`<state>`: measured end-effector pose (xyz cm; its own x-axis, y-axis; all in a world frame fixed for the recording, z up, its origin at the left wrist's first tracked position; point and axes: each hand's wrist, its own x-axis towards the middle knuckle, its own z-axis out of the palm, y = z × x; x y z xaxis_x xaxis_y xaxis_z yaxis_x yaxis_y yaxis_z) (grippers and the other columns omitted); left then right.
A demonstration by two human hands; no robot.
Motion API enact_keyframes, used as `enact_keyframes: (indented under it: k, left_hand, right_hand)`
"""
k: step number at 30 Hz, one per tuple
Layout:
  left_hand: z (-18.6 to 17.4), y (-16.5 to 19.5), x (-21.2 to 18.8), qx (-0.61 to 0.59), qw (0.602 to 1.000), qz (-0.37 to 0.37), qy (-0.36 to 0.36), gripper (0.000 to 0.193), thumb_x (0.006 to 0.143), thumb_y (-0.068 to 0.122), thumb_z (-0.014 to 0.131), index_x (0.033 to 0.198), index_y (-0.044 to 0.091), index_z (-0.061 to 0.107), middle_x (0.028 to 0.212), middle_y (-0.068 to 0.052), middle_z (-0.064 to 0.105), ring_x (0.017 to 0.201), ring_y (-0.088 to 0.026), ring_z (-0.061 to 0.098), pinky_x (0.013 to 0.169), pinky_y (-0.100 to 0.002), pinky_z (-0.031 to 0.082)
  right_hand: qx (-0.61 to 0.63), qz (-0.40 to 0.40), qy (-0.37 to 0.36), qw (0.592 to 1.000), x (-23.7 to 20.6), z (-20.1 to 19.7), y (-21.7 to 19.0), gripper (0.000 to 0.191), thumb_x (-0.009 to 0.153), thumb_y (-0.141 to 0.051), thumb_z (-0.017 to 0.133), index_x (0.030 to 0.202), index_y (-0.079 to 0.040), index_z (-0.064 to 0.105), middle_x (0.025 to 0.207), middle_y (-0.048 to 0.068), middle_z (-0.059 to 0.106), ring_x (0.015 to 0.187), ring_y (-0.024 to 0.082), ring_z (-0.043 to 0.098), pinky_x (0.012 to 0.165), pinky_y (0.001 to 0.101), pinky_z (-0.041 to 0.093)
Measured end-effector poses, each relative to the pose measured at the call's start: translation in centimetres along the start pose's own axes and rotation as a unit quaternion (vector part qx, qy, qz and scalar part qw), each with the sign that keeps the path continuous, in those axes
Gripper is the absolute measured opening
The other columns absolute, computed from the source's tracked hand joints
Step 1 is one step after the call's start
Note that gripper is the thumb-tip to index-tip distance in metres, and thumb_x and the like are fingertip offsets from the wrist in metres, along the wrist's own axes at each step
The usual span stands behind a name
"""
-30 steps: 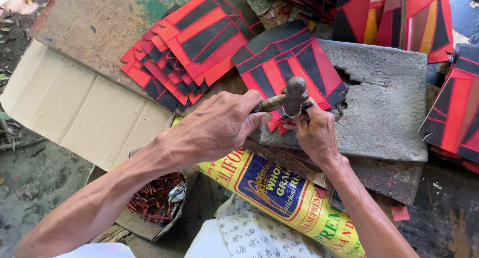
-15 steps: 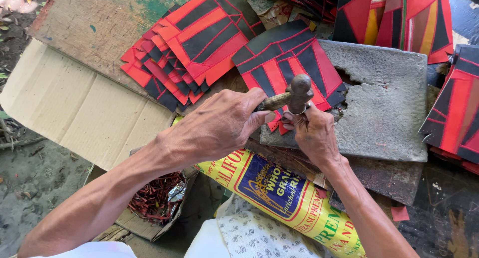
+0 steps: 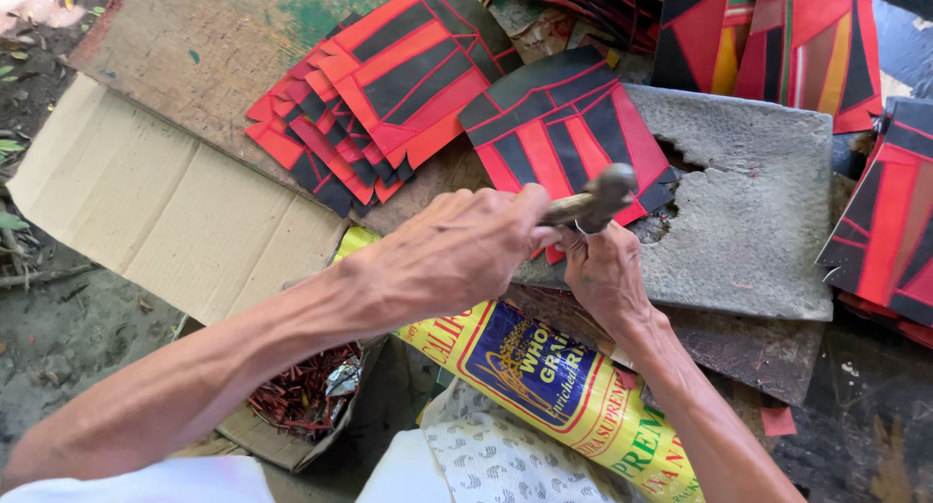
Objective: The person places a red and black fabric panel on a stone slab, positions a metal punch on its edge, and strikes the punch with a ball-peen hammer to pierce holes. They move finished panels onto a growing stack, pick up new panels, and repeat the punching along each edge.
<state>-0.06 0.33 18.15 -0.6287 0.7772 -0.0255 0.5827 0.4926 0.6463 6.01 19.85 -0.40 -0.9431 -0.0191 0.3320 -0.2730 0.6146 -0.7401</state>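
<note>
Outdoor craft workshop, stone slab [image 3: 758, 211], cardboard [image 3: 146, 211]

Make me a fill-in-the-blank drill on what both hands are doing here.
1. The left hand grips a ____ by its handle.
2. The right hand rests at the edge of a grey ____ slab.
3. The stacked sheets are black and ____.
4. A yellow sack lies ____ the hands in the picture.

Missing words: hammer; stone; red; below

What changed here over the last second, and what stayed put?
The hammer in the left hand shifted slightly up and right; its head stands above the right hand, which keeps pinning a small red piece on the stone slab. The red-and-black stacks stayed put.
</note>
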Motion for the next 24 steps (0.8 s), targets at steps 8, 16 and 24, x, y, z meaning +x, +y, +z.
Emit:
enact_keyframes:
  k: [8, 16, 24]
  left_hand:
    - [3.5, -5.8, -3.4, -0.005, 0.997, -0.081, 0.010, 0.030, 0.102, 0.027, 0.058, 0.095, -0.002, 0.050, 0.066, -0.026, 0.062, 0.067, -0.048, 0.064, 0.056, -0.057, 0.046]
    - [6.1, -8.1, -3.3, 0.017, 0.994, -0.107, -0.003, 0.030, 0.101, 0.029, 0.058, 0.096, 0.000, 0.052, 0.070, -0.027, 0.066, 0.072, -0.051, 0.065, 0.061, -0.059, 0.049]
    - [4.3, -7.3, -2.6, -0.003, 0.993, -0.117, -0.006, 0.032, 0.103, 0.030, 0.058, 0.095, 0.000, 0.056, 0.068, -0.026, 0.064, 0.068, -0.049, 0.064, 0.059, -0.057, 0.045]
  right_hand:
    - [0.179, 0.203, 0.032, 0.962, 0.5, -0.6, 0.0, 0.017, 0.107, -0.011, 0.058, 0.098, 0.003, 0.058, 0.082, 0.010, 0.074, 0.082, 0.018, 0.078, 0.070, 0.0324, 0.066]
    - [0.168, 0.147, -0.009, 0.975, -0.6, -1.7, 0.2, 0.011, 0.104, -0.006, 0.059, 0.101, 0.004, 0.060, 0.086, 0.010, 0.072, 0.085, 0.015, 0.074, 0.077, 0.0319, 0.063]
    - [0.151, 0.163, -0.083, 0.972, 0.1, -2.8, -0.2, 0.008, 0.103, -0.004, 0.060, 0.100, 0.004, 0.061, 0.085, 0.008, 0.073, 0.088, 0.011, 0.074, 0.078, 0.0285, 0.064]
